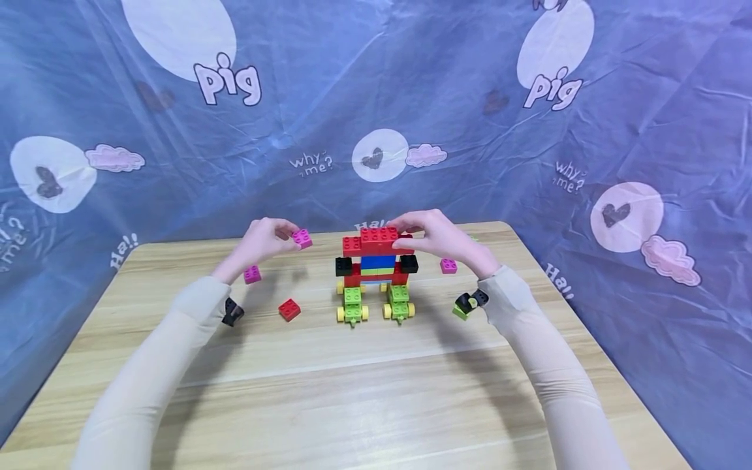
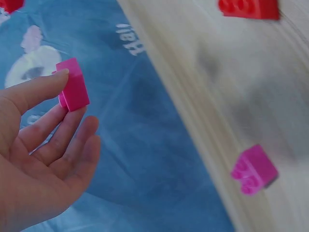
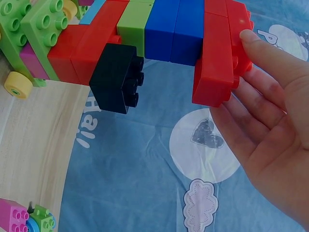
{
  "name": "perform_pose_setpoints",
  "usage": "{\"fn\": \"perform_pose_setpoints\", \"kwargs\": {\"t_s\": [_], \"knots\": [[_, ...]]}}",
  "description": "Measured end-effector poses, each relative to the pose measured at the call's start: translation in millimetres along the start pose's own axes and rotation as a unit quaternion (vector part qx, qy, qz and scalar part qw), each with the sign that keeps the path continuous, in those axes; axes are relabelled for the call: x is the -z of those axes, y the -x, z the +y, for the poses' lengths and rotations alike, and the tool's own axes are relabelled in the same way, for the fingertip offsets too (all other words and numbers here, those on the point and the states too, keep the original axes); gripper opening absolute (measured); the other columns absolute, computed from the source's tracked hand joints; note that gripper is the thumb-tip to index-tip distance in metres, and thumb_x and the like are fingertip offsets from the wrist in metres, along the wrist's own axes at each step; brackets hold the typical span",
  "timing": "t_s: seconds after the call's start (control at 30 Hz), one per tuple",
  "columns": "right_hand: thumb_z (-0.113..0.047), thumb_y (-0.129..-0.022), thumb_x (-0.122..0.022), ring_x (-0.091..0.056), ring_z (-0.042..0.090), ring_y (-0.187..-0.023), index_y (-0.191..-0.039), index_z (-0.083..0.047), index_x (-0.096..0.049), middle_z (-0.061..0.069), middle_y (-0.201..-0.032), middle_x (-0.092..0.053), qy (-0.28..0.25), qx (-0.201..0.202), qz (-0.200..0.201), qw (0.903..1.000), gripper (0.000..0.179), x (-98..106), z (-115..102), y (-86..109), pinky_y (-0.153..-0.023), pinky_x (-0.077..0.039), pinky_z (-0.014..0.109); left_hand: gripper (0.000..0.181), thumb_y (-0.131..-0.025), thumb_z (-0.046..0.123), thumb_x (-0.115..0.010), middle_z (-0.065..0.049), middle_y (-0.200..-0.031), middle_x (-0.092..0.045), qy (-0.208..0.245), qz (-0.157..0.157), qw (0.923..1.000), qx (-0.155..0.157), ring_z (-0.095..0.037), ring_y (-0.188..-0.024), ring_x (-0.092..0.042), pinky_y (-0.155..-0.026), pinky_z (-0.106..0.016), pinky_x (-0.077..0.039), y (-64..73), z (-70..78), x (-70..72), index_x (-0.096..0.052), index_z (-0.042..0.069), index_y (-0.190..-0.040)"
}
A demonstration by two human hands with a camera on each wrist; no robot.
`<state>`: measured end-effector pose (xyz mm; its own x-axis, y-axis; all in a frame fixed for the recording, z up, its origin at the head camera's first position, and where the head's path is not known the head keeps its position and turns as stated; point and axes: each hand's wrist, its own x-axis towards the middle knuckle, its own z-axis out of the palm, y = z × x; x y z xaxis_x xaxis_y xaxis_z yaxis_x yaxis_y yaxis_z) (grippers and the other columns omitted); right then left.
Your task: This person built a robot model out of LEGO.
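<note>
My left hand (image 1: pixel 267 239) pinches a pink toy brick (image 1: pixel 302 239) between thumb and fingertips, raised above the table; the left wrist view shows the same pink brick (image 2: pixel 74 85) side-on. My right hand (image 1: pixel 431 234) holds the top red brick (image 1: pixel 376 241) of a brick build, thumb in front and fingers behind. Below that red layer, the build has blue bricks (image 1: pixel 378 262), a black brick (image 1: pixel 343 266) on the left side and another black brick (image 1: pixel 408 264) on the right. It stands on green wheeled bases (image 1: pixel 352 299) with yellow wheels.
Left of the build lie a loose red brick (image 1: pixel 289 309), a pink brick (image 1: pixel 252 274) and a dark piece (image 1: pixel 233 312) partly behind the sleeve. On the right are another pink brick (image 1: pixel 449 266) and a black-and-green group (image 1: pixel 468 304). A blue printed cloth (image 1: pixel 329 196) hangs behind the wooden table (image 1: pixel 352 398).
</note>
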<state>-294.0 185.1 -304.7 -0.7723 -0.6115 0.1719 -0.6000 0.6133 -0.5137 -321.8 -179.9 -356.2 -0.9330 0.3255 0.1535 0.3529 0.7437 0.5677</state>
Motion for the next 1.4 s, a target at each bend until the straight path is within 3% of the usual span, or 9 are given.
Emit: {"fn": "perform_pose_setpoints", "kwargs": {"t_s": [0.43,0.7,1.03,1.4], "knots": [[-0.022,-0.089,-0.074,-0.068,0.026,-0.112,-0.129,-0.005,-0.064,0.012,-0.122,-0.071,0.003,0.015,0.007,0.9999,0.044,0.0,1.7,0.6,-0.102,-0.055,0.044,0.040,-0.086,0.021,-0.076,-0.019,-0.115,-0.073,0.000,-0.018,0.9984,-0.054,-0.034,-0.105,-0.070,-0.094,-0.048,-0.055,12.3,45.8,15.0,-0.068,0.003,-0.122],[-0.021,-0.089,-0.074,-0.068,0.025,-0.111,-0.129,-0.004,-0.064,0.012,-0.121,-0.071,-0.004,0.022,0.012,0.9997,0.044,-1.1,2.7,2.6,-0.102,-0.054,0.043,0.039,-0.087,0.023,-0.076,-0.015,-0.114,-0.073,0.016,-0.024,0.9973,-0.068,-0.032,-0.105,-0.070,-0.094,-0.047,-0.057,16.3,63.2,17.9,-0.069,0.006,-0.121],[-0.023,-0.090,-0.073,-0.067,0.026,-0.111,-0.130,-0.005,-0.063,0.012,-0.125,-0.069,-0.008,0.023,0.022,0.9995,0.045,-2.5,4.4,5.8,-0.102,-0.054,0.044,0.037,-0.088,0.023,-0.076,-0.012,-0.115,-0.073,0.059,-0.039,0.9946,-0.076,-0.026,-0.105,-0.069,-0.095,-0.044,-0.058,18.7,75.6,15.8,-0.069,0.008,-0.121],[-0.023,-0.091,-0.073,-0.067,0.025,-0.111,-0.130,-0.006,-0.063,0.011,-0.124,-0.070,-0.011,0.021,0.027,0.9994,0.044,-4.8,6.7,6.0,-0.102,-0.054,0.044,0.036,-0.088,0.023,-0.076,-0.010,-0.113,-0.073,0.088,-0.048,0.9922,-0.073,-0.022,-0.101,-0.068,-0.092,-0.041,-0.060,15.1,75.4,4.1,-0.069,0.010,-0.121]]}}
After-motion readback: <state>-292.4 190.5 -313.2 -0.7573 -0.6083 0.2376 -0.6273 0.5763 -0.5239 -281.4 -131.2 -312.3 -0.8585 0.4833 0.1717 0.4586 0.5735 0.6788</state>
